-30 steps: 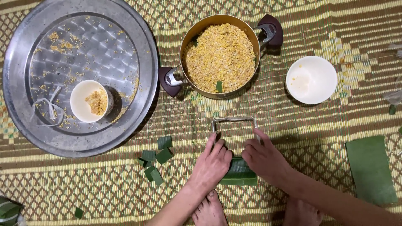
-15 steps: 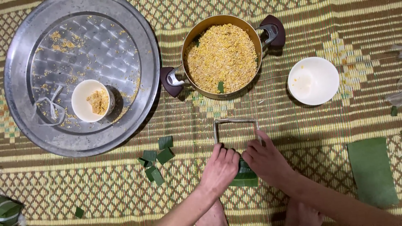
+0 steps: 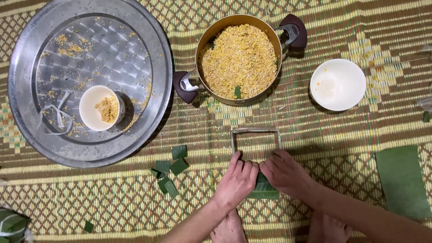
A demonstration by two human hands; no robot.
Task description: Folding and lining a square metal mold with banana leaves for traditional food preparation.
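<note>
both forearms bare, no sleeves in view. left hand [image 3: 237,182] and right hand [image 3: 285,173] ungloved, no rings or watch visible. nails short, plain. two bare feet [image 3: 229,229] below.

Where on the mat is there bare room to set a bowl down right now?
Bare woven mat lies between the white empty bowl, the square frame mould and the large green leaf piece. More lies below the round metal tray. It is crowded at the cut leaf scraps and both hands, left, right.
</note>
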